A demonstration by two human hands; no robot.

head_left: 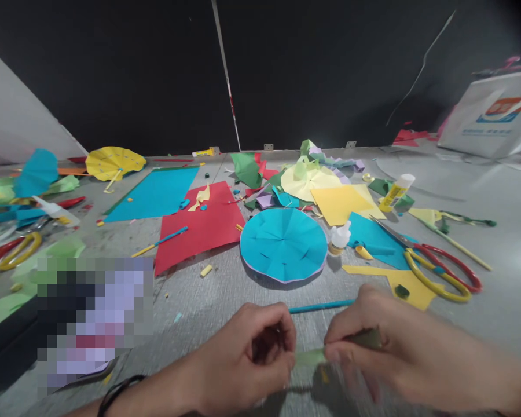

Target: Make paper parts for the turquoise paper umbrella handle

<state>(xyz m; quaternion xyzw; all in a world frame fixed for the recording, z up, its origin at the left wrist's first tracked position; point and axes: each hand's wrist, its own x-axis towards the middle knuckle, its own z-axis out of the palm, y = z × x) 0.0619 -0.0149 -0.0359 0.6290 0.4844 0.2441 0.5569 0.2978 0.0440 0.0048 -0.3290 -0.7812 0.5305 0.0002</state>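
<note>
Both my hands are low at the front edge of the grey table (226, 289). My left hand (247, 359) is curled closed and pinches one end of a thin green paper strip (312, 356). My right hand (373, 341) is closed too and grips the other end of the same strip, which looks rolled there. Just beyond my hands lies a thin blue stick (321, 305). Farther out rests a round blue folded paper disc (283, 244).
Red paper sheet (200, 226) and blue sheet (156, 194) lie left of centre; yellow sheet (341, 202) to the right. A small glue bottle (340, 238), a glue stick (397, 191), red-and-yellow scissors (438, 272), a yellow paper fan (113, 162) and many scraps litter the table.
</note>
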